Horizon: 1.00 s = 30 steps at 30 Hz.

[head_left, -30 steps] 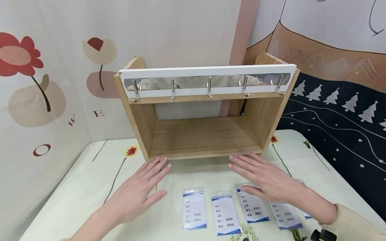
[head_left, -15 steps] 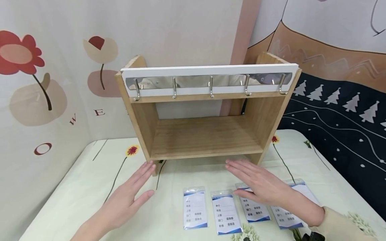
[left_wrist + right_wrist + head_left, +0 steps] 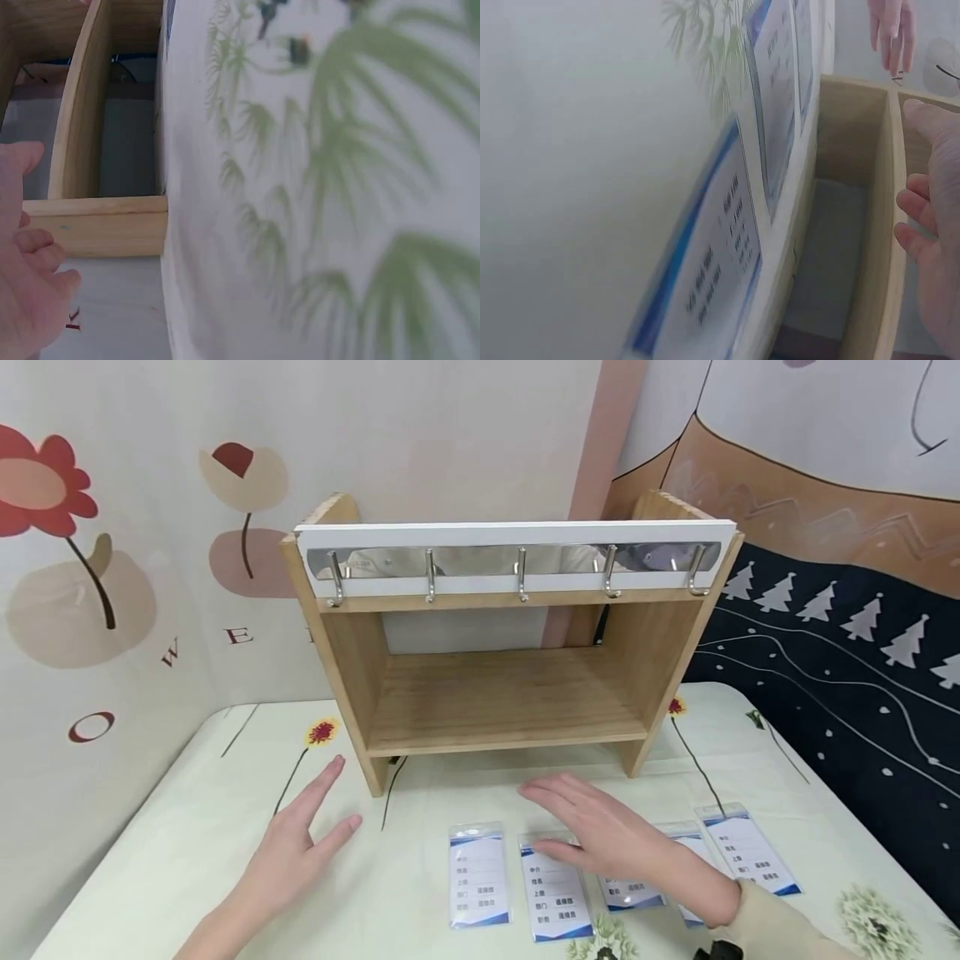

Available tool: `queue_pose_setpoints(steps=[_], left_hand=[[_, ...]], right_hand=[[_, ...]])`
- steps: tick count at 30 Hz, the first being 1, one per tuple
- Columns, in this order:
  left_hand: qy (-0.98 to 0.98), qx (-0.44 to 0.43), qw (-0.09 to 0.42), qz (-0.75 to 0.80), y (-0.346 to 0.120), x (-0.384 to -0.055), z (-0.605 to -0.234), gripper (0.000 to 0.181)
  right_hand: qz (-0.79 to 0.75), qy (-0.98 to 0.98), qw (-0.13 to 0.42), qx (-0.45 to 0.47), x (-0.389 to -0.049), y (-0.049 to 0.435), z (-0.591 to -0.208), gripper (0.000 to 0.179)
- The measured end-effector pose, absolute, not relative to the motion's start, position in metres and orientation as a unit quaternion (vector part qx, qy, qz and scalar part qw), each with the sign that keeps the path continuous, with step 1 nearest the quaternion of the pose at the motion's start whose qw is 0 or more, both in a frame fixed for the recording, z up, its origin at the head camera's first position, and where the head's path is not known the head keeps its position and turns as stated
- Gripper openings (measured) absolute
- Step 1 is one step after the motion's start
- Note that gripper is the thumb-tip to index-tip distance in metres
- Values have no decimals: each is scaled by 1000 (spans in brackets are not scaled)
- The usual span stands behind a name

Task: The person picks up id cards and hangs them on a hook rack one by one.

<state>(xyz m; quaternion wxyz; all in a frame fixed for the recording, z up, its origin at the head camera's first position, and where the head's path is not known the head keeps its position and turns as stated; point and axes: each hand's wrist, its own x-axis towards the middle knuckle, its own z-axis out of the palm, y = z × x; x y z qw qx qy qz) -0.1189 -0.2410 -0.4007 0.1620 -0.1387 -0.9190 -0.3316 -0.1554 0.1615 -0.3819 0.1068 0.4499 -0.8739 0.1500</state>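
My left hand (image 3: 292, 852) hovers over the tablecloth in front of the wooden shelf's left side panel, fingers extended, thumb apart, holding nothing. My right hand (image 3: 592, 827) is also empty, its fingers stretched toward the left above a row of ID cards. Those cards, white and blue in clear plastic sleeves, include one at the left (image 3: 478, 877) and one at the far right (image 3: 750, 852); my right hand and forearm partly cover those between. Behind both hands stands the wooden shelf (image 3: 510, 702), with a white rail (image 3: 480, 536) of metal hooks (image 3: 521, 575) across its upper front.
A pale flowered tablecloth (image 3: 187, 827) lies under everything. Light printed curtains (image 3: 450, 435) hang behind and at the left, and a dark fabric with white trees (image 3: 810, 693) hangs at the right. The shelf's side panels reach down to the table.
Both hands have drawn back from the shelf's lower front edge and shifted left. The far right card, mostly covered before, now shows. The shelf and cards stay in place.
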Motion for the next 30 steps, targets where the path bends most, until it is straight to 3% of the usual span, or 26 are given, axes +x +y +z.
queue_pose_setpoints(steps=[7,21,30], left_hand=[[-900,-82,135,-405,-241,-126,-396,72],[-835,-16,124,-535,-230,-148,-400,69],[-796,34,106,-594,-220,-158,-408,67]], right_hand=[[192,-875,93,435,-160,146,-390,58],[262,-892,-6,368,-167,123,-406,58],[277,-892,-22,356,-168,109,-407,60]])
